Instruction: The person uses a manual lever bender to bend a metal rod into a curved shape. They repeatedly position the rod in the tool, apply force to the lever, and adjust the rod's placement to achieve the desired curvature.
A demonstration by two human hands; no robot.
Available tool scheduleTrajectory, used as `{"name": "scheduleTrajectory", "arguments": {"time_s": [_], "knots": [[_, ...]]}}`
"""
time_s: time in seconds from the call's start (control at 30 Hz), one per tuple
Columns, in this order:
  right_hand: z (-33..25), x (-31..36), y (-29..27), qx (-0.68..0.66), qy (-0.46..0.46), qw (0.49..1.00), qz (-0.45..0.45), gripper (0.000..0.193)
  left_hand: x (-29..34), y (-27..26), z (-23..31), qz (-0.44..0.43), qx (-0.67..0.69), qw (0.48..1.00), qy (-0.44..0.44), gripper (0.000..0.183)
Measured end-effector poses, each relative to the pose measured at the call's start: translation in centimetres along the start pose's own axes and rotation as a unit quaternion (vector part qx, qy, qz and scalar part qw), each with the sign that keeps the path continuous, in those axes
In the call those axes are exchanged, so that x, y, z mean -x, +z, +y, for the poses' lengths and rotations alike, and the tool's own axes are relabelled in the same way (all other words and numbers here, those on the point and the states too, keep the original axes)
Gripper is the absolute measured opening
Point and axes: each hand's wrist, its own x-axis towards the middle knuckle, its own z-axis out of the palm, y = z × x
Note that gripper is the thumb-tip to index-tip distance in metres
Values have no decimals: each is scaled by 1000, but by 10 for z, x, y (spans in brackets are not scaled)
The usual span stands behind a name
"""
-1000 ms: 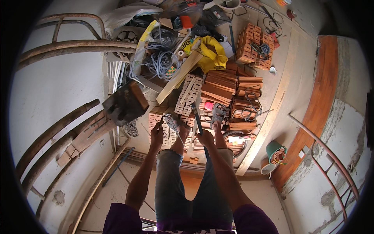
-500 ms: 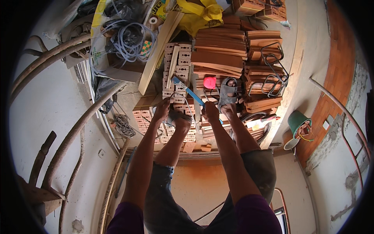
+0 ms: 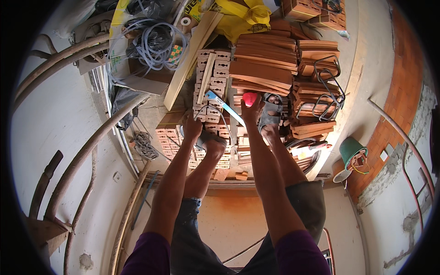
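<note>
My right hand (image 3: 253, 110) is closed around a small pink round object (image 3: 249, 98), partly covering it; its kind does not show. A blue flat bar (image 3: 224, 107) slants over the bricks, its near end reaching my right wrist. My left hand (image 3: 191, 127) has its fingers curled at the end of a thin bent rod (image 3: 222, 114), which arches over the bricks towards the right. Under both hands lie pale hollow bricks (image 3: 217, 81). My sandalled right foot (image 3: 270, 117) stands beside the pink object, and my left foot (image 3: 212, 143) is beside my left hand.
Stacked clay tiles (image 3: 261, 75) stand ahead, with bent dark rods (image 3: 327, 80) on those at the right. A wooden plank (image 3: 190, 64) and coiled clear hose (image 3: 153, 46) lie at the left. A green bucket (image 3: 352, 149) stands far right; curved poles (image 3: 87, 156) rise at the left.
My right hand has left the blue bar, reached forward and closed on the pink object. My left hand stays at the bent rod. The view has shifted slightly.
</note>
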Motion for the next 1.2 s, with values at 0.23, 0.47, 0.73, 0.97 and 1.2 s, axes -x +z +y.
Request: {"name": "scheduleTrajectory", "arguments": {"time_s": [0.23, 0.47, 0.73, 0.97, 1.2], "knots": [[-22, 60, -117, -337, 231, 766, -497, 56, 50, -84, 94, -165, 401, 874, -217, 25], [-156, 134, -298, -341, 263, 703, -565, 85, 164, -158, 197, -280, 555, 736, -267, 41], [-236, 194, -380, 24, -305, 872, -381, 50, 204, -293, 284, -110, 692, 659, -272, 39], [-135, 131, -439, 290, -201, 773, -527, 43, 214, -376, 311, -9, 698, 687, -203, 43], [-202, 156, -487, 255, -425, 738, -457, 42, 225, -425, 327, 61, 693, 706, -136, 59]]}}
